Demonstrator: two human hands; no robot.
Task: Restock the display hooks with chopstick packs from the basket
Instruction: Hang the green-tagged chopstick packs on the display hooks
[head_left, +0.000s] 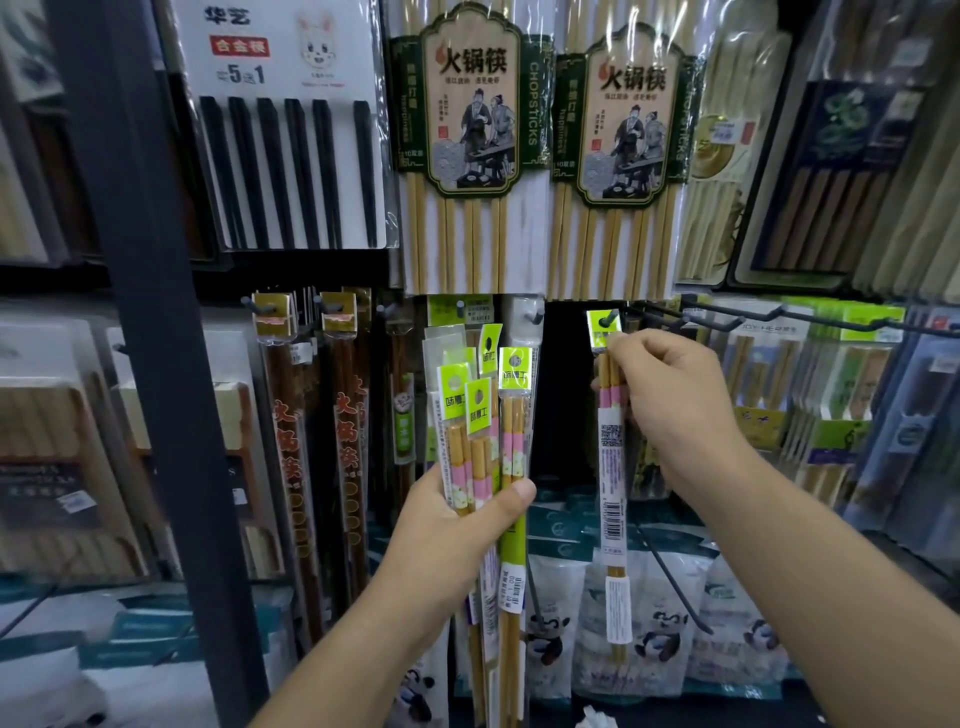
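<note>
My left hand (457, 525) grips a bundle of several chopstick packs (480, 415) with lime-green header cards and pink-banded sticks, held upright in front of the shelf. My right hand (670, 405) pinches the top of a single chopstick pack (613, 499) of the same kind. Its green header (602, 326) sits on the tip of a black display hook (612, 315), and the pack hangs straight down from there. The basket is out of view.
Long bare black hooks (753, 314) jut out to the right of the single pack. Large hot-pot chopstick packs (467, 145) hang above, dark brown packs (291, 441) to the left. A black upright post (156, 338) stands at left. Panda-printed bags (660, 613) fill the lower shelf.
</note>
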